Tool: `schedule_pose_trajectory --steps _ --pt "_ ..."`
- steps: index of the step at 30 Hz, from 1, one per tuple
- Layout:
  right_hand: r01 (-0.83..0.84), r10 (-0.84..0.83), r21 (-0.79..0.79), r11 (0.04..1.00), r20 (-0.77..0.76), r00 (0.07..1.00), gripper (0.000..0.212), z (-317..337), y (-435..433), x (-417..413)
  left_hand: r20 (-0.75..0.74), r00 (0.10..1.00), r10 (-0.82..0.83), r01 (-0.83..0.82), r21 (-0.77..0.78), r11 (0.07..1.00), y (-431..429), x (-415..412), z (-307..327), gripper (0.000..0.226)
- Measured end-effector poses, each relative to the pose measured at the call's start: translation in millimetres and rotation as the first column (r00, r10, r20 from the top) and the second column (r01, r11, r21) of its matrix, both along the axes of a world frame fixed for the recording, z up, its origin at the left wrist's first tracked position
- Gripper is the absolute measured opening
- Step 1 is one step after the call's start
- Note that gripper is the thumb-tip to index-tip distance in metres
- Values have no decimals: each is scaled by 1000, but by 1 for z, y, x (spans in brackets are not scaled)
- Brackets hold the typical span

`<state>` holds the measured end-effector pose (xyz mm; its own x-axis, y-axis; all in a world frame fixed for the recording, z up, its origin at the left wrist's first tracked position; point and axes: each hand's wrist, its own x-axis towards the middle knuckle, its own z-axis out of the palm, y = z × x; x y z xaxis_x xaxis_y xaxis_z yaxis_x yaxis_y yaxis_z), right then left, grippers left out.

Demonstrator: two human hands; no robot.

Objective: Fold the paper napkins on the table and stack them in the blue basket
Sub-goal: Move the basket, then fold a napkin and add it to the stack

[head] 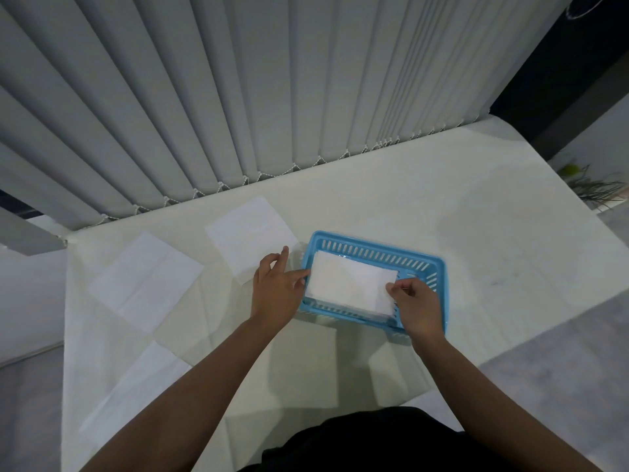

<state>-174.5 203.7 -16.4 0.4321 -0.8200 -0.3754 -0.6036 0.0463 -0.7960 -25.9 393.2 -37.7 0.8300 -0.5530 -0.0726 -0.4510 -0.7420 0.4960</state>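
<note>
A blue plastic basket (377, 252) with slotted walls stands on the white table, right of centre. Over its opening lies a folded white napkin (350, 284), with more white paper showing under it at the near wall. My left hand (277, 284) pinches the napkin's left edge at the basket's left wall. My right hand (420, 306) grips its near right corner with fingers closed. Three unfolded napkins lie flat on the table: one (250, 235) behind my left hand, one (146, 281) further left, one (136, 383) at the near left.
The white table (476, 233) ends at a right edge and a left edge, with grey floor beyond both. Grey vertical blinds (238, 97) hang along the far edge. A plant (592, 185) stands on the floor at the far right.
</note>
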Motion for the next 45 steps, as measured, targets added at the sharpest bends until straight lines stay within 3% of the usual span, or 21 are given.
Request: schedule_pose_trajectory --steps 15,39,42,45 --pt "-53 53 22 998 9 999 11 -2 -5 -5 15 1000 12 -11 -55 998 3 -3 -2 24" --pt "65 -66 53 996 19 998 12 -7 3 -1 51 998 -22 21 12 1000 0 -3 -6 30" --pt "61 -62 -30 998 -27 998 15 -8 4 -4 48 997 -52 51 25 998 0 -6 -4 43" --pt "-147 111 -355 923 -120 987 38 -12 5 -13 117 974 -193 186 68 980 -6 -13 -3 53"
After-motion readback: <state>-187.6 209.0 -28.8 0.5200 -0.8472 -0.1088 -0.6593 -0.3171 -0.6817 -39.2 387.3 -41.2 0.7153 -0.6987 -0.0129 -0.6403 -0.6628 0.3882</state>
